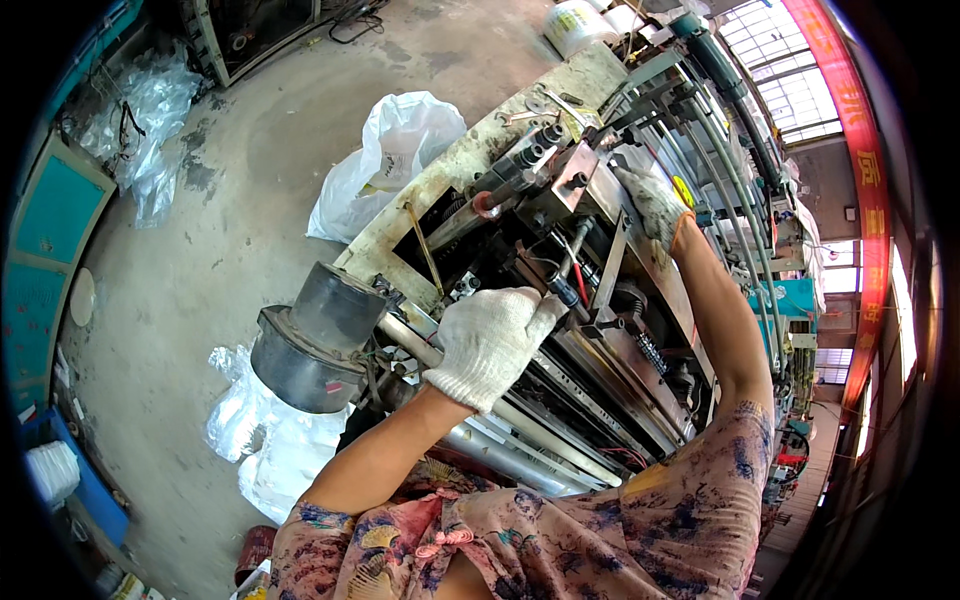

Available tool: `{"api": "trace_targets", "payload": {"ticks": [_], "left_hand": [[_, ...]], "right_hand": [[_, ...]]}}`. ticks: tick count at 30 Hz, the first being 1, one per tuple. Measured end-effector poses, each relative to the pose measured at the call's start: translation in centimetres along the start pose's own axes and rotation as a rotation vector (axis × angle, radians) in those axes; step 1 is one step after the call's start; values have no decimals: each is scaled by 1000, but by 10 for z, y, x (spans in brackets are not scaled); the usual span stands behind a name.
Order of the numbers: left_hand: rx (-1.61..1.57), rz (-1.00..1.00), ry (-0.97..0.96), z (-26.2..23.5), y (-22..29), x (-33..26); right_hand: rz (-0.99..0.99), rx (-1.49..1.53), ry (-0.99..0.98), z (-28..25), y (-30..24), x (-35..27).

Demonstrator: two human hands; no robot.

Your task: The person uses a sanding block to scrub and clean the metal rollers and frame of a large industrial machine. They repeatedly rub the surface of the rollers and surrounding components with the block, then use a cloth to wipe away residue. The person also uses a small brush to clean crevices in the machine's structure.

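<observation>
My left hand [490,340], in a white knitted glove, reaches over the near side of a metal machine. Its fingers are curled, and its tip end meets a small dark cylindrical fitting [563,290] on a rod. What the curled fingers hold, if anything, is hidden. Farther right, my right hand [655,205], gloved too, lies along a long flat metal bar [655,265] with its fingers stretched toward the far end. A metal block [575,185] with a dark bolt sits between the hands. Rollers and rails [590,400] run below them.
A large black motor housing [320,335] juts out left of my left forearm. Hand tools lie on the machine's worn side frame [590,75]. A white plastic bag [400,150] and clear plastic film [290,440] are on the floor. Teal cabinets [55,240] stand far left.
</observation>
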State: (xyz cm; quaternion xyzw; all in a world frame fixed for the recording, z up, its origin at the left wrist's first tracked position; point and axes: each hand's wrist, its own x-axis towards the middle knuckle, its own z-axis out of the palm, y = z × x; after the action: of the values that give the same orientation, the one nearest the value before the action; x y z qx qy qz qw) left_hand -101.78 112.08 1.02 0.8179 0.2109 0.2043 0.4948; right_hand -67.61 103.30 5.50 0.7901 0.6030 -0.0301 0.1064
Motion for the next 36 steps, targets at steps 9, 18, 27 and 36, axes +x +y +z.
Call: {"api": "trace_targets", "payload": {"ticks": [9, 18, 27, 36], "left_hand": [[37, -14, -5, 3, 3, -2], [55, -42, 18, 0, 5, -4], [38, -38, 44, 5, 6, -6], [25, 19, 217, -20, 9, -22]], "right_hand": [[-35, -98, 83, 16, 12, -5], [12, -56, 99, 24, 19, 5], [592, 578, 14, 19, 1, 11], [582, 1180, 757, -91, -81, -71]]}}
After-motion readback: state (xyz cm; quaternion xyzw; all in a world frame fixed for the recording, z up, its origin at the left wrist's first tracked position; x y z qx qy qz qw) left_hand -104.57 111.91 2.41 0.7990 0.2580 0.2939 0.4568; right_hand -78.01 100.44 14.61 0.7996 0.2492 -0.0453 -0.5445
